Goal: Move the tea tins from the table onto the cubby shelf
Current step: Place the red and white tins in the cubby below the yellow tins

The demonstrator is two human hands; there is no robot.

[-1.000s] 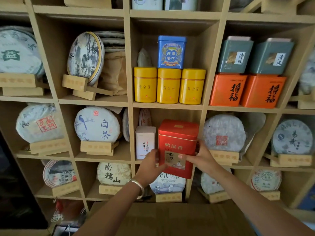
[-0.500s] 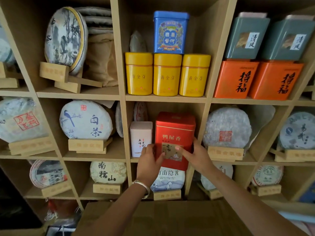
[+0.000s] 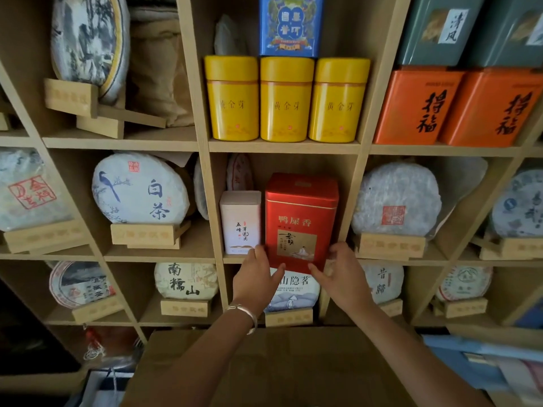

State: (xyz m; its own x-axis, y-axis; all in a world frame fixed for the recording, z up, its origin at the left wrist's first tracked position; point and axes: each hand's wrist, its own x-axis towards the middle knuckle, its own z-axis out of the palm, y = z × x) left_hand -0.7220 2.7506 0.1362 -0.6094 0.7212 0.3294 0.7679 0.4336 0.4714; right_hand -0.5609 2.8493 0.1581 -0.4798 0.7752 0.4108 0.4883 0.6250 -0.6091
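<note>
My left hand [image 3: 256,279] and right hand [image 3: 338,273] clamp the bottom corners of the red tin [image 3: 300,223], thumbs on its front face. The tin stands upright in the middle cubby of the shelf [image 3: 283,146], its base at the front edge, just beside a small white tin [image 3: 240,222]. Three yellow tins [image 3: 286,99] stand in the cubby above.

red tin [image 3: 301,221] with gold label, three yellow tins [image 3: 286,99]

Bare forearms, silver bracelet [image 3: 245,314] on left wrist
</note>
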